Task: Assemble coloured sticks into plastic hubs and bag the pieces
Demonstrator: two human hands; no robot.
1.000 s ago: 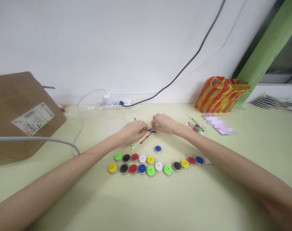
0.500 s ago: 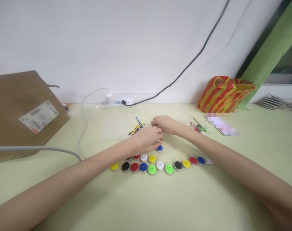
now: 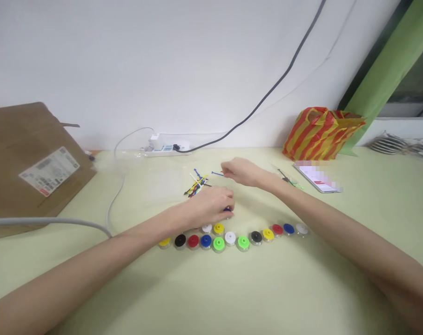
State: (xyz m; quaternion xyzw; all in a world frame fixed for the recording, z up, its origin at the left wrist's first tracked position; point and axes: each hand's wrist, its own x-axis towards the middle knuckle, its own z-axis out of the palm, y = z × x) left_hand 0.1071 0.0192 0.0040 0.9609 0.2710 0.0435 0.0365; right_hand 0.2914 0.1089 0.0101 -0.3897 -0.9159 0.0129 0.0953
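Note:
My left hand (image 3: pixel 213 205) lies curled over a blue round disc (image 3: pixel 227 211) on the table, fingers closed around it. My right hand (image 3: pixel 238 171) is raised a little farther back and pinches a thin blue pointer stick (image 3: pixel 216 173). A small heap of coloured pointer sticks (image 3: pixel 196 184) lies just left of it. In front of both hands runs a curved row of coloured discs (image 3: pixel 232 238): yellow, black, red, blue, green, white.
A cardboard box (image 3: pixel 30 163) stands at the left with a grey cable (image 3: pixel 50 222) in front. A white power strip (image 3: pixel 167 148) lies by the wall. A red-and-yellow striped bag (image 3: pixel 319 133), a phone (image 3: pixel 318 177) and more sticks (image 3: pixel 288 179) lie at the right.
My left hand left the stick heap and came down onto the single blue disc. My right hand lifted slightly with a blue stick pinched in it.

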